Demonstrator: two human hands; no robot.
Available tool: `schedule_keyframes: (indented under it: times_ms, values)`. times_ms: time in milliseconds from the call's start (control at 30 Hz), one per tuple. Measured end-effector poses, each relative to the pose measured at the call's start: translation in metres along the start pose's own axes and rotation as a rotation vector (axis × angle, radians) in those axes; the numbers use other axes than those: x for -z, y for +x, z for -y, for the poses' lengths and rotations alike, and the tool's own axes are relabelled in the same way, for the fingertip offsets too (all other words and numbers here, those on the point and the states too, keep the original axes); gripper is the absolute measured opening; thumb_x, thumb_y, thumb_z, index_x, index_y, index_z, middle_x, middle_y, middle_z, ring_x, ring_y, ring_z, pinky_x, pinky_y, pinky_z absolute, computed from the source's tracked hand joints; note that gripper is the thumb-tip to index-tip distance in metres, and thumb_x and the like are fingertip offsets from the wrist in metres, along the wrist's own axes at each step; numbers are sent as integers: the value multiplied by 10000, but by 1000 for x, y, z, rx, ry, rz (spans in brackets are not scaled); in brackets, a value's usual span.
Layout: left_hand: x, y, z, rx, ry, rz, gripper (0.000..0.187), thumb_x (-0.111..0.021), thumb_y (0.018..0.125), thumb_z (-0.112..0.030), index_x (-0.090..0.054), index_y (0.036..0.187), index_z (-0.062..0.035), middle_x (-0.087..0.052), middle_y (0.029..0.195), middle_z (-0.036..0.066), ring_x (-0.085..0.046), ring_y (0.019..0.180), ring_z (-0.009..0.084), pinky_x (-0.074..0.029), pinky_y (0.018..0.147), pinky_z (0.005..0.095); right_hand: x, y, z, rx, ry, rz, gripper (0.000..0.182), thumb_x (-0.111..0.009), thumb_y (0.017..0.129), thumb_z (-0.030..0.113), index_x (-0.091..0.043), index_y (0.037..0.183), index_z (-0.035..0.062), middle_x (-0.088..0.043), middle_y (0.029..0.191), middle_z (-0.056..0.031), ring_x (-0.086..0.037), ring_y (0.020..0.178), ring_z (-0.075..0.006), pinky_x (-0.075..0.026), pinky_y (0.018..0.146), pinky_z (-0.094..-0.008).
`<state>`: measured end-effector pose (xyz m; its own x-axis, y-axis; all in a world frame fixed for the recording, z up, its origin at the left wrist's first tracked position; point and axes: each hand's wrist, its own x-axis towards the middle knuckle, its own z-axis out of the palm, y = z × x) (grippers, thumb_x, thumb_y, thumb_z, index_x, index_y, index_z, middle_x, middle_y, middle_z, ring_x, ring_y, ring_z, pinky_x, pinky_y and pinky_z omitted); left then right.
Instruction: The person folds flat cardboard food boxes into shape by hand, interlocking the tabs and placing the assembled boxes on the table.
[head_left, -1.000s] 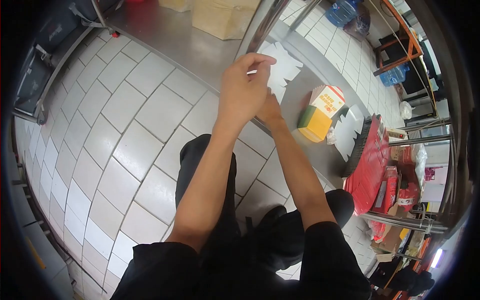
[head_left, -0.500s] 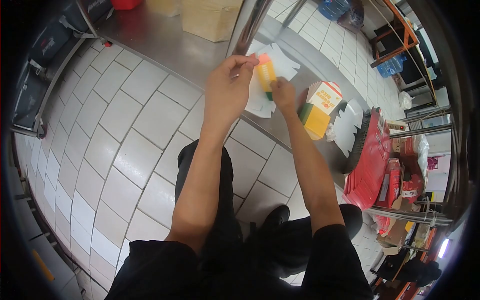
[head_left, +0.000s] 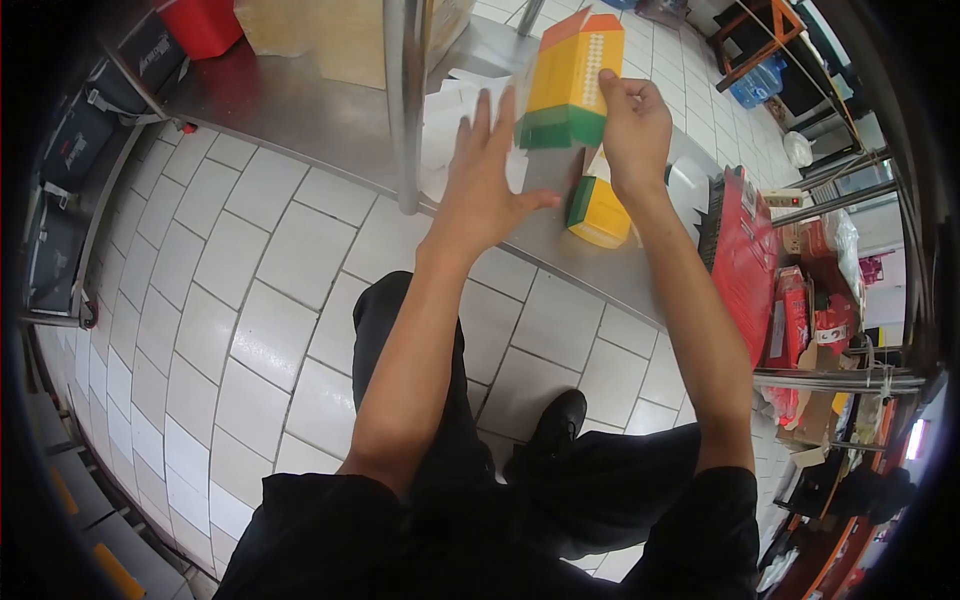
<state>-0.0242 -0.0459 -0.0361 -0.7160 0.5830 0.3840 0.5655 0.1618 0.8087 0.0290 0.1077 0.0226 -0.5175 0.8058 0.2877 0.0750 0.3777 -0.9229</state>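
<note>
A yellow carton with a green end and orange flaps (head_left: 568,85) hangs raised above the steel table, its sides spread apart. My right hand (head_left: 638,130) pinches its right edge between thumb and fingers. To the left of the carton, my left hand (head_left: 485,185) has its fingers spread and holds nothing. Below my right hand, another yellow and green carton (head_left: 602,215) lies on the table, partly covered by that hand and the raised carton. White paper sheets (head_left: 440,125) lie behind my left hand.
The steel table (head_left: 320,115) has an upright metal post (head_left: 405,100) at its edge. Cardboard boxes (head_left: 350,40) and a red container (head_left: 200,25) stand at the back left. A red basket (head_left: 745,235) is on the right. Tiled floor lies below.
The flat yellow piece between both hands is now an opened-out carton in my right hand, which moved up and right. My left hand let go and spread its fingers. The view shifted.
</note>
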Motion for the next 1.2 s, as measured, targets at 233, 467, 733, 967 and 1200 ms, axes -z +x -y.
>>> schedule_keyframes:
  times_ms: [233, 467, 733, 967, 1200]
  values:
    - [17, 3, -28, 58, -465, -261, 424, -378, 1044, -314, -529, 1247, 26, -616, 1164, 227, -575, 1118, 351, -420, 943, 354, 26, -51, 74, -162, 559, 548, 428, -654, 905, 345, -556, 1064, -40, -647, 1051, -173, -638, 883, -197, -506, 772, -293]
    - [19, -8, -49, 265, -596, -203, 495, -422, 1021, -342, -435, 1324, 50, -578, 1192, 160, -555, 1081, 240, -413, 951, 341, 80, -43, 71, 427, -74, 149, 441, -640, 921, 319, -533, 1199, -7, -623, 1126, -168, -596, 1038, -211, -478, 863, -309]
    - [-13, -27, -73, 184, -524, -247, 441, -411, 1019, -239, -304, 1329, 55, -571, 1086, 254, -581, 1009, 373, -418, 916, 402, 107, -69, 45, -14, 180, 436, 265, -501, 1019, 276, -596, 1067, 34, -598, 1045, -23, -545, 933, -72, -472, 811, -278]
    - [-33, -19, -66, 2, -308, -221, 543, -490, 982, -223, -319, 1437, 19, -537, 1033, 296, -520, 984, 419, -409, 902, 438, 110, -78, 30, -160, 595, 327, 245, -507, 1020, 275, -609, 1033, 53, -595, 983, 8, -513, 929, -52, -432, 818, -237]
    - [-40, -23, -72, -38, 396, -75, 636, -565, 948, -329, -398, 1379, 108, -428, 1184, 289, -391, 1104, 404, -378, 919, 457, 137, -79, 8, 4, 112, 37, 222, -552, 996, 219, -618, 912, 23, -594, 868, 22, -493, 808, -48, -392, 742, -190]
